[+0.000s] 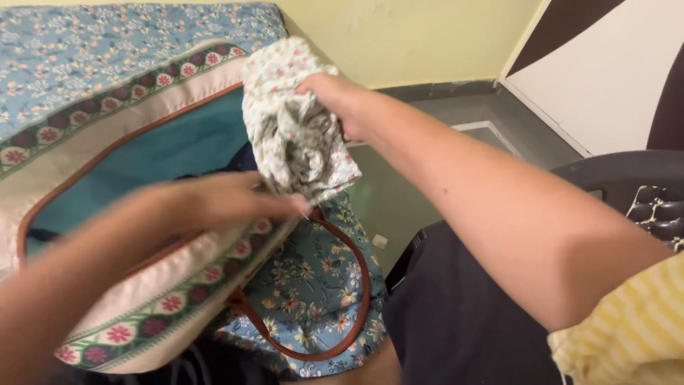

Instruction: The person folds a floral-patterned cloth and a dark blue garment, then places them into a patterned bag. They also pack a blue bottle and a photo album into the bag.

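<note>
The right hand is clamped on the top of a rolled bundle of white floral cloth, holding it up over the open floral tote bag, while the blurred left hand pinches the bundle's lower end. The cloth looks light, soft and limp, likely to unroll unless gripped around its bunched middle. The bag's brown handle hangs beside a dark chair.

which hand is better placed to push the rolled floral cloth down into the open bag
Right. The right hand already grips the cloth from above, over the bag opening. The left hand only touches the cloth's lower edge at the bag's rim.
</note>
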